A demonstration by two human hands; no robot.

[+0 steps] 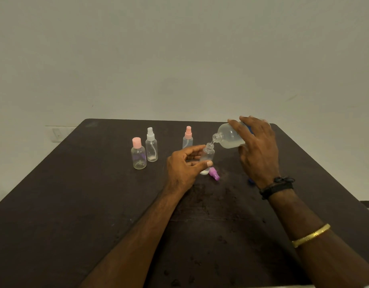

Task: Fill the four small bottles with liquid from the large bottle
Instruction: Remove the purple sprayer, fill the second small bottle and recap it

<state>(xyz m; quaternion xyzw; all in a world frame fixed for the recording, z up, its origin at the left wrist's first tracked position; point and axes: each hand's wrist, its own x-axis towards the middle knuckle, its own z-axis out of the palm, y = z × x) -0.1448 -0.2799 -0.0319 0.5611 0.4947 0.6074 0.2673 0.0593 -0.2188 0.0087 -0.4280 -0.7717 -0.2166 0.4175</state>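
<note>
Under the right hand (257, 150), clamped on the tilted large bottle (229, 136), left hand (184, 166) grips the open small bottle (207, 156); mid-pour, next probably needs leveling off and capping.

The right hand (256, 150) grips the large bottle (229, 136), tilted with its mouth just above the open small bottle (207, 154). The left hand (183, 165) holds that bottle upright on the table (75, 204). A purple spray cap (214, 173) lies just beside it. A pink-capped bottle (138, 153), a white spray bottle (151, 145) and a pink spray bottle (187, 138) stand nearer the far edge.
</note>
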